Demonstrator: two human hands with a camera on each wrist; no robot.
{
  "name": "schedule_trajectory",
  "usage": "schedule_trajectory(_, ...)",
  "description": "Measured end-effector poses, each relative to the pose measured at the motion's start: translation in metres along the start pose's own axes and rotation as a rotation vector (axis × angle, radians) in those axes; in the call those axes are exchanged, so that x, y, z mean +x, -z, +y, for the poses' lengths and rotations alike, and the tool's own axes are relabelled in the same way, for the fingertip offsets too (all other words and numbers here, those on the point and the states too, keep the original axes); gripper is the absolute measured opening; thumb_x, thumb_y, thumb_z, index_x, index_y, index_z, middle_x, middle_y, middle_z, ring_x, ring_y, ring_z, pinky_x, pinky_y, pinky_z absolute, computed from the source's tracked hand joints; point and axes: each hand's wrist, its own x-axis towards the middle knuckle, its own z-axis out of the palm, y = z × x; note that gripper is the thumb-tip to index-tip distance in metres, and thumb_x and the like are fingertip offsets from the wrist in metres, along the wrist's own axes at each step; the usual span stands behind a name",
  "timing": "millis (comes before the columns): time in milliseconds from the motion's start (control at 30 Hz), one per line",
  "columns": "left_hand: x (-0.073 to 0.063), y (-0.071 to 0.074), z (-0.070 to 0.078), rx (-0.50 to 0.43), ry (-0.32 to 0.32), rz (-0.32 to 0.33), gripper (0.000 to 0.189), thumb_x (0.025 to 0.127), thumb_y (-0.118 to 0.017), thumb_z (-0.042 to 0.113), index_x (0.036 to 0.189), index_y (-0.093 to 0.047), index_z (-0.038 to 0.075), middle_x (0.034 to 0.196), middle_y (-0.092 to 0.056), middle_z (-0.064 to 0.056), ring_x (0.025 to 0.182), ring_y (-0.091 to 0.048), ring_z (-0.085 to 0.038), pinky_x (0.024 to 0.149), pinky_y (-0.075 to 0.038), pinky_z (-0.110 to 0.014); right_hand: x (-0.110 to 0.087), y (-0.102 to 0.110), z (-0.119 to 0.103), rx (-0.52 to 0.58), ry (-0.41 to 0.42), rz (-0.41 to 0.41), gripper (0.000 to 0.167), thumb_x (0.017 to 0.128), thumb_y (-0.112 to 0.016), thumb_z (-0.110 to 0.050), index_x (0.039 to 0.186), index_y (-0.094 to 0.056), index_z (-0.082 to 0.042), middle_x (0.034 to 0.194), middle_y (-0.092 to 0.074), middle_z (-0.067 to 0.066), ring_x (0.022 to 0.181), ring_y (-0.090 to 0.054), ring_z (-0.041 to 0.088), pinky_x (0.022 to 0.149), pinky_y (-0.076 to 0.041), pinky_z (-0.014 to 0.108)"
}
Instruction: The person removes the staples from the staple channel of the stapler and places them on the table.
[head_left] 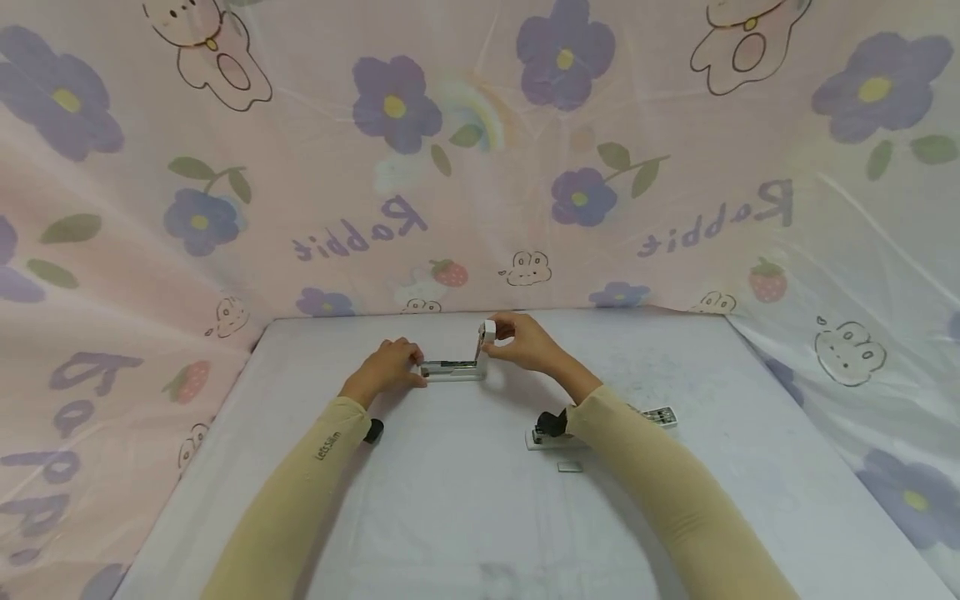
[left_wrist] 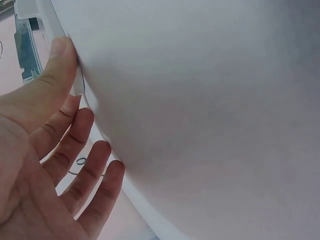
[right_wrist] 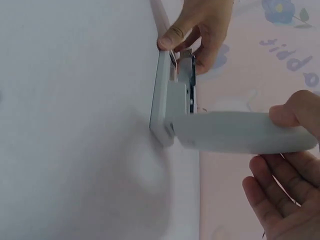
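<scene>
A white stapler (head_left: 453,377) lies on the table with its top cover (right_wrist: 225,132) swung up, standing roughly at a right angle to the base. The metal staple channel (head_left: 457,364) is exposed. My left hand (head_left: 384,367) holds the base's free end between thumb and fingers. My right hand (head_left: 528,343) pinches the raised cover near its tip, thumb on one side and fingers on the other. In the left wrist view the left thumb (left_wrist: 59,55) rests by the stapler's end, and the other fingers are spread along the table edge.
A second stapler (head_left: 662,417), also opened out, lies at the right, partly hidden by my right forearm and the black wrist camera (head_left: 551,423). In front of it lies a small strip of staples (head_left: 570,467). A printed curtain (head_left: 480,192) hangs behind the white table (head_left: 450,500).
</scene>
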Motion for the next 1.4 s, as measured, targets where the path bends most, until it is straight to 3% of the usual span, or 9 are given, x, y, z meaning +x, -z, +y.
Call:
schedule_trajectory(333,0.002,-0.001,0.001,0.021,0.015,-0.015,0.036,0.095,-0.085,0.032,0.117,-0.068,0.009,0.128,-0.062,-0.010,0.124,-0.052,-0.036,0.107,-0.048,-0.057,-0.012,0.014,0.015,-0.021,-0.003,0.006,0.031,0.093,-0.081,-0.009,0.123,-0.074,-0.003,0.119,-0.072,0.012,0.108,-0.066,0.035,0.104,-0.055,0.050)
schedule_trajectory(667,0.002,-0.002,0.000,0.019,0.004,-0.015,0.037,0.094,-0.085,0.033,0.116,-0.068,0.009,0.131,-0.061,-0.011,0.124,-0.052,-0.036,0.107,-0.048,-0.057,-0.025,0.023,0.028,-0.078,-0.035,-0.002,0.027,0.093,-0.083,-0.011,0.118,-0.073,-0.008,0.110,-0.068,0.007,0.100,-0.056,0.023,0.102,-0.052,0.046)
schedule_trajectory(967,0.001,-0.001,0.002,0.017,0.009,-0.022,0.037,0.095,-0.085,0.033,0.115,-0.067,0.008,0.130,-0.061,-0.012,0.126,-0.052,-0.039,0.110,-0.047,-0.056,-0.031,0.026,0.035,-0.135,-0.065,-0.047,0.026,0.095,-0.081,-0.013,0.119,-0.072,-0.006,0.120,-0.072,0.010,0.110,-0.062,0.028,0.100,-0.049,0.046)
schedule_trajectory(1200,0.000,0.000,0.003,0.017,0.013,-0.014,0.035,0.096,-0.084,0.033,0.115,-0.067,0.008,0.130,-0.061,-0.011,0.127,-0.052,-0.039,0.109,-0.047,-0.057,-0.032,0.027,0.035,-0.145,-0.107,-0.080,0.028,0.096,-0.081,-0.014,0.122,-0.071,-0.005,0.125,-0.073,0.013,0.125,-0.064,0.033,0.112,-0.047,0.052)
schedule_trajectory(1400,0.000,0.000,0.003,0.017,0.018,-0.015,0.035,0.096,-0.084,0.033,0.115,-0.067,0.009,0.130,-0.061,-0.011,0.126,-0.052,-0.038,0.108,-0.048,-0.057,-0.033,0.028,0.031,-0.152,-0.124,-0.095,0.030,0.097,-0.080,-0.015,0.124,-0.071,-0.005,0.128,-0.073,0.014,0.127,-0.063,0.034,0.113,-0.046,0.053)
